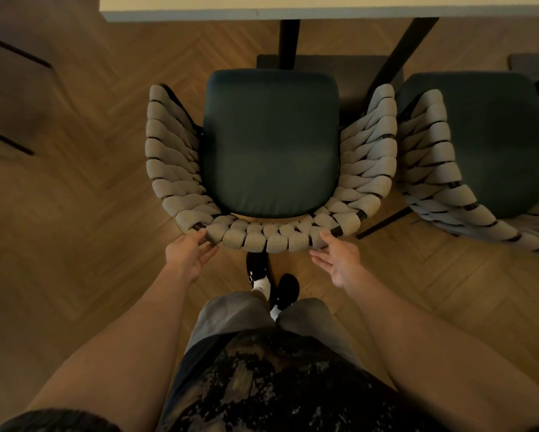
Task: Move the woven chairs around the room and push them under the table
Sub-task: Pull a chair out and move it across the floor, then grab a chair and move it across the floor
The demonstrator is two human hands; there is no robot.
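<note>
Here, a woven chair [271,157] faces the pale table [324,7], not yet under it — both hands, left hand [188,255] and right hand [339,261], touch its back rim with fingers relaxed and spread, gripping nothing.

A second chair [480,151] crowds the woven chair's [271,145] right; left floor [75,182] open.

The floor [84,198] under me is brown wood, with boards laid in a zigzag pattern. The light is dim and warm. Far ahead of my hands, the pale counter [324,7] runs across the top, and its black legs [288,42] go down to the floor. Off to the left of my hands, thin dark bars [15,51] cross a shadowy patch of floor.
</note>
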